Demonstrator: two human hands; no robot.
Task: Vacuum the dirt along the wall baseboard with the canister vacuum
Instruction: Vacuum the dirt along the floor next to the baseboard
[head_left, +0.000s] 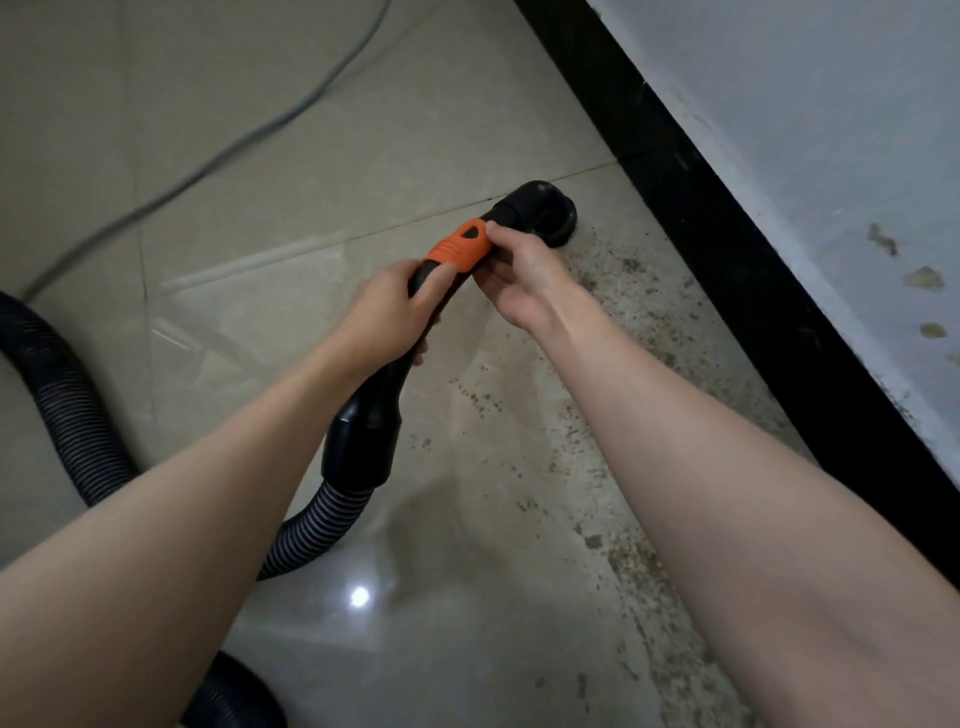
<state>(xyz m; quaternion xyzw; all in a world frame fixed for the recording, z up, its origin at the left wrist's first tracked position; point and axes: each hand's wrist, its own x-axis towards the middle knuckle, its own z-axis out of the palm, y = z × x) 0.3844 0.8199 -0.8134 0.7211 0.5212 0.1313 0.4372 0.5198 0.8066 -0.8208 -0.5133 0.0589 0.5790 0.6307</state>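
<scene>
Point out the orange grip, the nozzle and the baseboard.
orange grip (460, 248): head view, middle of the sleeve.
nozzle (558, 215): head view, round black head on the floor.
baseboard (727, 249): head view, black strip under the wall.

Lying angled toward the baseboard (737, 260): black wand (387, 379) with orange sleeve (460, 249), round nozzle (556, 215) pressing onto the floor (311, 156) just beside that black strip. Trailing back from the wand's cuff: ribbed hose (317, 530). Speckling the tiles along the baseboard: brown dirt (618, 374).
</scene>
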